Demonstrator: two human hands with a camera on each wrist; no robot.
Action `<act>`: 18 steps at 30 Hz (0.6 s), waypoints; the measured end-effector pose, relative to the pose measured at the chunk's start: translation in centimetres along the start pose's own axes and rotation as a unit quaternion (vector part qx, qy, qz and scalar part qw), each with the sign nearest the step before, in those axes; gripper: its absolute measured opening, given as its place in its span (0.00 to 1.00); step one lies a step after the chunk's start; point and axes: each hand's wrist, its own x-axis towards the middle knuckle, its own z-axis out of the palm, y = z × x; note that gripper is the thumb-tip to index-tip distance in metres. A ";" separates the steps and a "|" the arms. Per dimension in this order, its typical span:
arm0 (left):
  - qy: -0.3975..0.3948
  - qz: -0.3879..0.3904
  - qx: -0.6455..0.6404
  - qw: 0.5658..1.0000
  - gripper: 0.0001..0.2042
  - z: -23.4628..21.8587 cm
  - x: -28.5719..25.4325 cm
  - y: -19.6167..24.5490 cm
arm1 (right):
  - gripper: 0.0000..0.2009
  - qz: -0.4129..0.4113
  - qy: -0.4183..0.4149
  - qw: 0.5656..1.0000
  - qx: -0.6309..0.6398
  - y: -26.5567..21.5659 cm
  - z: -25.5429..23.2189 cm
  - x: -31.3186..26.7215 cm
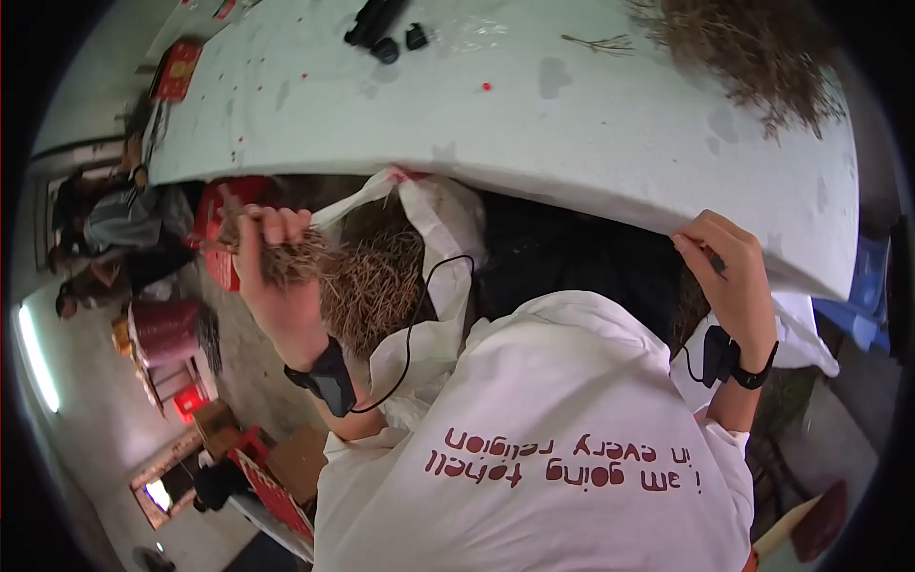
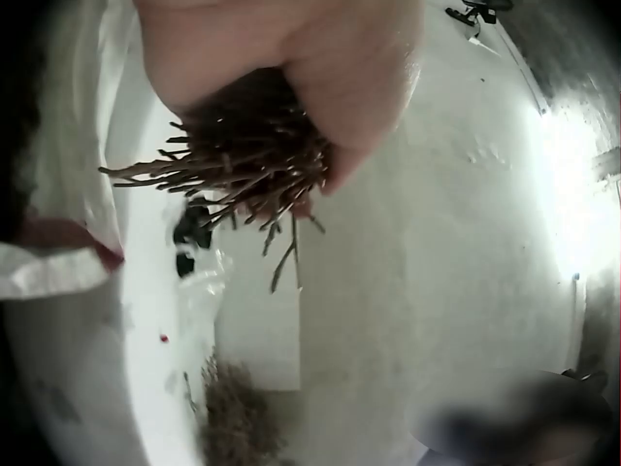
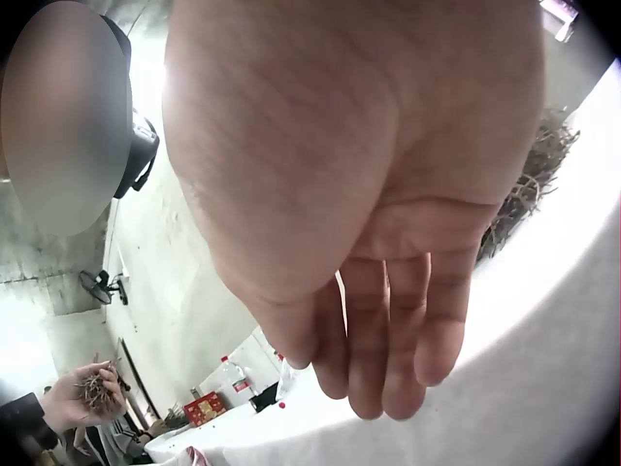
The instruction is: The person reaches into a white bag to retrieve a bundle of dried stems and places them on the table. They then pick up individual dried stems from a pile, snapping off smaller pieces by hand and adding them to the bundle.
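Observation:
My left hand (image 1: 281,310) grips a bundle of dry brown twigs (image 2: 243,160), raised in front of the table's near edge. In the left wrist view the cut stem ends stick out below the curled fingers. Beneath and beside that hand, a white sack (image 1: 443,224) stands open with more dry twigs (image 1: 376,300) inside. My right hand (image 1: 732,272) is at the table edge on the right, fingers loosely bent and holding nothing. From the right wrist view its fingers (image 3: 403,340) hang relaxed over the white cloth. A large heap of twigs (image 1: 748,57) lies on the table.
A white cloth (image 1: 400,133) covers the long table. On it are black objects (image 1: 376,33), a loose sprig (image 1: 600,44), small red bits and a red box (image 1: 174,71). Other people (image 1: 133,224) sit at the far left. A blue plastic thing (image 1: 863,296) stands right of the table.

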 end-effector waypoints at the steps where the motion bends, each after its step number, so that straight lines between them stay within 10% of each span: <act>1: 0.019 -0.024 0.111 0.993 0.09 -1.5 -0.6 0.8 | 0.05 -0.008 -0.013 1.000 0.005 0.0 0.4 0.4; 3: 0.053 -0.048 0.228 0.971 0.09 -4.5 -1.9 1.8 | 0.05 -0.016 -0.022 1.000 0.011 0.6 1.4 1.0; 6: 0.004 -0.271 0.498 0.823 0.10 -8.4 -3.6 2.2 | 0.05 -0.026 -0.042 0.999 0.017 0.9 2.4 1.5; 10: 0.016 -0.298 0.524 0.798 0.13 -10.7 -4.3 -1.7 | 0.05 -0.032 -0.053 0.998 0.017 1.1 2.9 1.9; 13: 0.064 -0.226 0.525 0.818 0.15 -12.5 -3.1 -7.2 | 0.05 -0.037 -0.057 0.998 0.017 1.2 2.8 1.9; 15: -0.079 0.126 0.756 0.638 0.27 -13.5 -2.3 -11.8 | 0.05 -0.041 -0.052 0.998 0.018 1.3 2.9 1.9; 18: -0.176 0.086 0.809 0.554 0.35 -14.3 -1.3 -14.6 | 0.05 -0.035 -0.047 0.998 0.011 1.5 3.0 1.6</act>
